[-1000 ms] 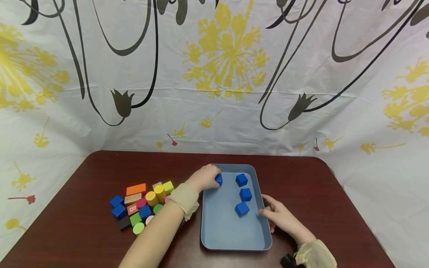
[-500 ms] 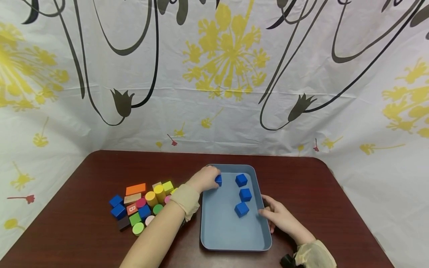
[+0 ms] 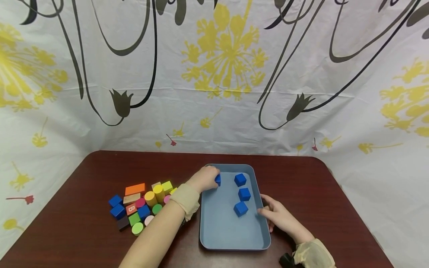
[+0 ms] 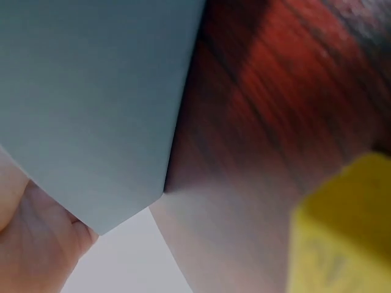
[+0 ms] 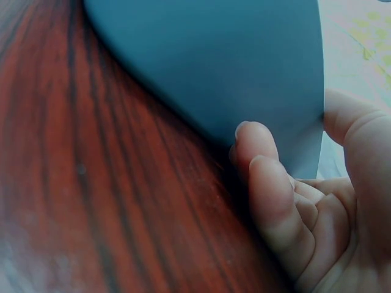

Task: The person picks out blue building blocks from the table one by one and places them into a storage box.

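At the far left corner of a blue-grey tray (image 3: 231,234), my left hand (image 3: 204,178) holds a blue cube (image 3: 218,180) that is half hidden by the fingers. Three more blue cubes (image 3: 244,194) stand in a loose column in the right half of the tray. My right hand (image 3: 279,214) grips the tray's right side, thumb at the rim and fingers against the outer wall. In the right wrist view, curled fingers (image 5: 272,195) press the wall (image 5: 214,67) from outside. The left wrist view shows the tray's outer wall (image 4: 91,110), with part of the left hand (image 4: 36,244) behind it.
Left of the tray lies a cluster of wooden blocks: an orange block (image 3: 135,189), yellow cylinders (image 3: 151,199), blue cubes (image 3: 118,211), a green cube (image 3: 134,219) and others, partly behind the left forearm. A yellow block (image 4: 342,238) is close to the left wrist camera. A patterned curtain (image 3: 214,123) hangs behind the table.
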Action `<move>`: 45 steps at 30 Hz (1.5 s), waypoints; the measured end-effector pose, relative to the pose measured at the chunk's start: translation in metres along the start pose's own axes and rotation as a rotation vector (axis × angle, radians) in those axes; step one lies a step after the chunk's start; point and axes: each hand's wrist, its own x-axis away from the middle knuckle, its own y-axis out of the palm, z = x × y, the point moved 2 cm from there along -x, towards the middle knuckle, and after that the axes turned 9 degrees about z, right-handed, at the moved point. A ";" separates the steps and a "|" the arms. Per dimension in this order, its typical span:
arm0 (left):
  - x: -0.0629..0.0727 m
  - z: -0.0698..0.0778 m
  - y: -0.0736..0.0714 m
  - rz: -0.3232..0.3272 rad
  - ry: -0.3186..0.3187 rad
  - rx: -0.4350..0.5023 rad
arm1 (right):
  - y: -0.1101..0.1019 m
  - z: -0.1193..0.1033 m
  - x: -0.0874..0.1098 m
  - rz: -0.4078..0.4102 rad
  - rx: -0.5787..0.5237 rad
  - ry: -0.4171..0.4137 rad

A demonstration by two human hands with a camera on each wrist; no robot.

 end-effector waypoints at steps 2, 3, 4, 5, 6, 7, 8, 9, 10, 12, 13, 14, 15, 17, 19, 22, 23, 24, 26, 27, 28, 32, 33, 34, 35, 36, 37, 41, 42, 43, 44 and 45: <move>0.000 0.000 -0.001 -0.004 -0.006 0.003 | 0.000 -0.001 0.000 0.000 0.003 -0.001; 0.001 -0.001 -0.001 -0.006 -0.011 0.006 | 0.001 -0.001 0.000 -0.001 0.007 -0.002; 0.001 -0.001 -0.002 -0.006 -0.016 0.011 | 0.001 -0.001 -0.001 -0.001 0.009 -0.005; 0.001 -0.001 -0.002 -0.004 -0.019 0.017 | 0.001 -0.001 -0.001 -0.002 0.010 -0.004; 0.002 -0.001 -0.003 -0.002 -0.024 0.028 | 0.001 -0.001 -0.001 -0.004 0.013 -0.005; 0.002 -0.002 -0.003 0.002 -0.027 0.040 | 0.001 -0.001 -0.001 -0.006 0.012 -0.006; 0.003 -0.002 -0.004 0.005 -0.030 0.050 | 0.000 -0.001 -0.001 -0.008 0.014 -0.006; 0.003 -0.002 -0.005 0.010 -0.032 0.057 | 0.000 -0.001 -0.001 -0.009 0.015 -0.004; 0.004 -0.002 -0.005 0.015 -0.031 0.065 | 0.000 -0.001 -0.001 -0.010 0.012 -0.002; 0.005 -0.002 -0.008 0.022 -0.026 0.073 | 0.000 -0.001 -0.001 -0.010 0.012 0.005; 0.005 -0.002 -0.009 0.025 -0.020 0.074 | -0.001 -0.001 -0.001 -0.010 0.011 0.008; 0.006 -0.002 -0.010 0.026 -0.016 0.073 | -0.001 -0.001 -0.001 -0.008 0.013 0.012; 0.007 -0.002 -0.012 0.028 -0.012 0.074 | -0.001 -0.001 0.000 -0.008 0.012 0.014; 0.009 -0.002 -0.016 0.034 -0.002 0.077 | -0.001 -0.001 0.000 -0.007 0.011 0.015; 0.010 -0.002 -0.020 0.037 0.007 0.077 | -0.001 -0.001 0.000 -0.007 0.010 0.014; 0.012 -0.002 -0.026 0.048 0.022 0.074 | -0.001 -0.001 0.000 -0.009 0.007 0.014; 0.013 -0.003 -0.027 0.052 0.025 0.069 | 0.000 -0.002 0.000 -0.010 0.006 0.015; 0.013 -0.003 -0.029 0.055 0.025 0.066 | 0.000 -0.002 0.001 -0.010 0.006 0.016; 0.014 -0.003 -0.032 0.062 0.025 0.063 | 0.000 -0.002 0.000 -0.010 0.006 0.016; 0.015 -0.003 -0.034 0.063 0.023 0.064 | 0.000 -0.002 0.001 -0.010 0.006 0.017; 0.015 -0.003 -0.036 0.064 0.021 0.066 | 0.000 -0.002 0.000 -0.008 0.008 0.018; 0.017 -0.003 -0.044 0.063 0.030 0.081 | -0.001 -0.002 0.000 -0.006 0.007 0.016; 0.018 -0.003 -0.045 0.062 0.034 0.082 | -0.001 -0.002 0.000 -0.007 0.006 0.016; 0.018 -0.003 -0.047 0.062 0.040 0.081 | -0.001 -0.002 0.000 -0.008 0.003 0.015; 0.019 -0.002 -0.049 0.064 0.047 0.080 | -0.001 -0.002 0.000 -0.009 0.000 0.012; 0.020 -0.002 -0.051 0.066 0.053 0.082 | 0.000 -0.002 0.000 -0.008 0.002 0.011; 0.021 -0.002 -0.053 0.069 0.057 0.084 | 0.000 -0.002 0.000 -0.007 0.003 0.011; 0.026 -0.001 -0.061 0.100 0.077 0.081 | 0.000 -0.002 0.000 0.001 0.005 0.012; 0.027 0.000 -0.063 0.105 0.078 0.077 | 0.000 -0.001 0.000 0.001 0.005 0.013; 0.028 0.000 -0.065 0.111 0.080 0.070 | 0.000 -0.001 0.000 0.003 0.008 0.016; 0.029 -0.001 -0.068 0.119 0.084 0.061 | 0.000 -0.001 0.000 0.003 0.014 0.014; 0.031 -0.001 -0.070 0.126 0.086 0.058 | 0.000 -0.001 0.000 0.003 0.015 0.013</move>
